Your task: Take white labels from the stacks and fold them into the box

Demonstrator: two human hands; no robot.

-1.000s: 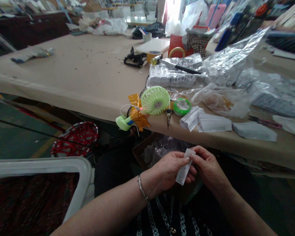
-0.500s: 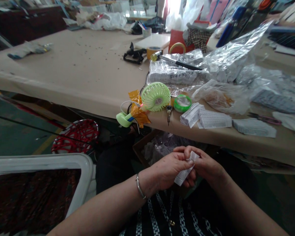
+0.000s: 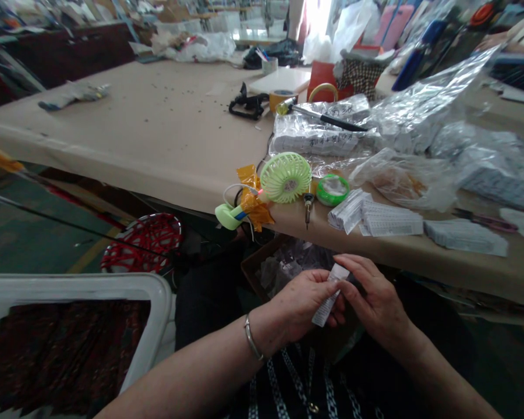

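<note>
My left hand (image 3: 308, 297) is closed on a small white paper label (image 3: 327, 308) with fine print, its thumb across the face. Whether this is one label or a thin stack I cannot tell. At the label's upper end, my right hand (image 3: 378, 299) has its thumb on the face and its forefinger along the top edge, with a gap between the two. On the table edge above lie fanned white printed labels (image 3: 390, 220) and another stack of labels (image 3: 465, 235).
A green fan (image 3: 286, 177) is fixed with orange tape at the table edge (image 3: 187, 189). Beside it are a screwdriver-like tool (image 3: 308, 209) and a green tape roll (image 3: 332, 191). Below are a box of plastic bags (image 3: 283, 262) and a white tub (image 3: 159, 297) of dark fabric.
My right hand has loosened, its fingers straightening and spreading from the thumb around the label's top end. The left hand keeps its hold. The whole view has shifted slightly.
</note>
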